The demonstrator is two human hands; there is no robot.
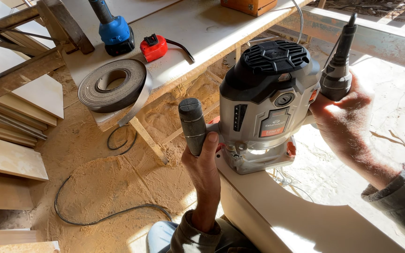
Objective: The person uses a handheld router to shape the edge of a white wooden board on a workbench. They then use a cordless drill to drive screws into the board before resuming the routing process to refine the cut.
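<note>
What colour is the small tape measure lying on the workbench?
Red with a black clip, the tape measure shows best in the head view.

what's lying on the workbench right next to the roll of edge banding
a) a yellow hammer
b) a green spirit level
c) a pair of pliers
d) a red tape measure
d: a red tape measure lies on the workbench just beside the roll of edge banding, near a blue power tool.

A grey router (263,105) with a black vented cap and two dark handles stands upright on the edge of a pale curved board (301,215).
</note>
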